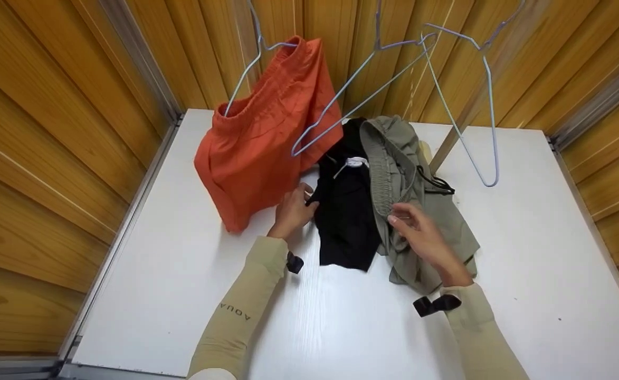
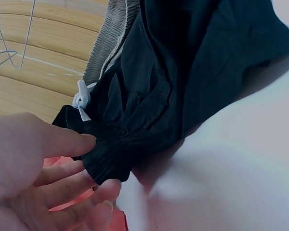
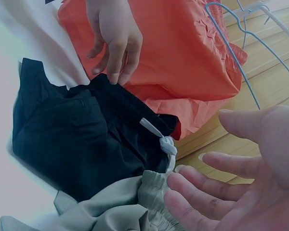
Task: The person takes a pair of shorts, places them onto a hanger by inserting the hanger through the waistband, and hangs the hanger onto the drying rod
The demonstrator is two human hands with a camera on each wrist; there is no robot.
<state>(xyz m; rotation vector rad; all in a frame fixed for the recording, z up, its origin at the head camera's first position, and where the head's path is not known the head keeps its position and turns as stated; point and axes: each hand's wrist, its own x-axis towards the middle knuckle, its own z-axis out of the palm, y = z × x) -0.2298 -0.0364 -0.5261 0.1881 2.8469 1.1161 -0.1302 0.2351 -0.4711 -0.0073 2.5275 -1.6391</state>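
A pair of black shorts (image 1: 345,227) with a white drawstring (image 1: 355,161) lies in the middle of the white table. My left hand (image 1: 292,212) pinches its gathered waistband (image 2: 108,159), thumb on one face and fingers on the other. Grey-green shorts (image 1: 449,219) with a ribbed waistband and a black cord overlap its right side. Over these my right hand (image 1: 420,232) hovers with relaxed, parted fingers; the right wrist view shows nothing in its palm. Orange shorts (image 1: 267,142) hang from a wire hanger (image 1: 243,79) just beyond my left hand.
Two bare wire hangers, one in the centre (image 1: 335,100) and one at right (image 1: 491,116), hang above the white table (image 1: 541,253). A wooden post (image 1: 449,148) stands behind the grey-green shorts. Wood-panelled walls (image 1: 40,132) enclose the back and sides.
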